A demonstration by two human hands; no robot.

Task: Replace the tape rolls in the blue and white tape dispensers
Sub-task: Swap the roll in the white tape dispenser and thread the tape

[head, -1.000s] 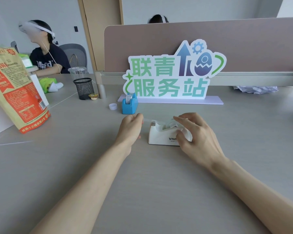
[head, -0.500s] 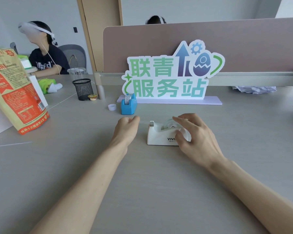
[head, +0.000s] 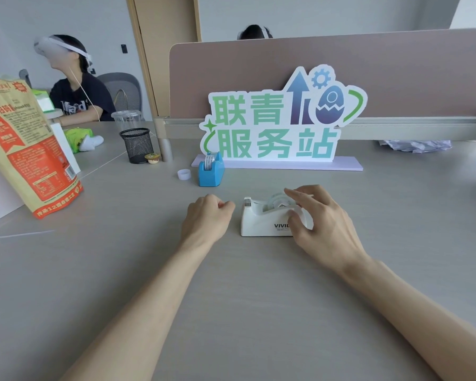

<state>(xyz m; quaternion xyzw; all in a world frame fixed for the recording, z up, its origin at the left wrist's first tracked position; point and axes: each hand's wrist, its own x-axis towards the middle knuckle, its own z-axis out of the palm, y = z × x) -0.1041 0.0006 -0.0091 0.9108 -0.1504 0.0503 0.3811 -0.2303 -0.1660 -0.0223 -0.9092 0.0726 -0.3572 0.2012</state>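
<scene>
Here the white tape dispenser (head: 264, 222) stands on the desk (head: 121, 270) at the centre of the frame. The right hand (head: 323, 224) covers its rear with spread, open fingers, over the clear tape roll (head: 276, 200). The left hand (head: 206, 218) rests just beside it, curled closed, holding nothing visible. The blue tape dispenser (head: 210, 171) stands further up.

The worktop (head: 121, 270) looks like smooth, matt grey laminate. The white tape dispenser (head: 264, 224) is glossy plastic holding a clear, shiny tape roll (head: 276, 200); the blue tape dispenser (head: 210, 174) is smooth plastic. The pen cup (head: 136, 145) is black wire mesh.
</scene>
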